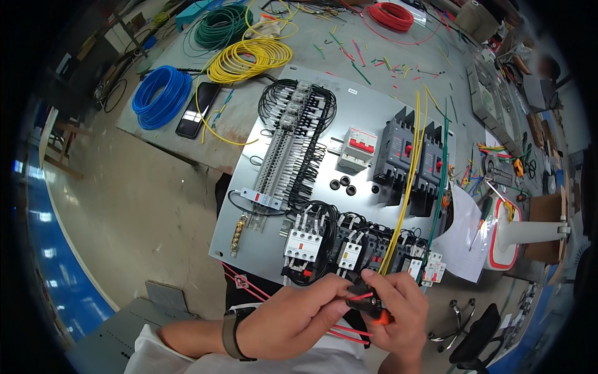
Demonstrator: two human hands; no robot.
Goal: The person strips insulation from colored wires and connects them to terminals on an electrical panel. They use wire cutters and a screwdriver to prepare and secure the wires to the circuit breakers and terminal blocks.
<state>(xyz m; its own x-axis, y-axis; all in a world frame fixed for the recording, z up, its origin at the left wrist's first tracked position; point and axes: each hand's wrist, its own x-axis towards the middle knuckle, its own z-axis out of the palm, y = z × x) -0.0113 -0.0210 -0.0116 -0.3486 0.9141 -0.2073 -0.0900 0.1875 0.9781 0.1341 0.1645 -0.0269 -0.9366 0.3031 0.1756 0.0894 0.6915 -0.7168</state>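
Head view shows thin, bright red wires.

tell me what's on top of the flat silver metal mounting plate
On the plate: a strip of grey terminal blocks, a white breaker with red switches, two dark grey breakers, boxy white-fronted devices. Its surface beneath them is hidden.

Beyond the hands, the panel is smooth, glossy metal, the 2 dark breakers matt plastic; left of the hands, the blue coil glossy plastic; right, the sheet smooth paper.
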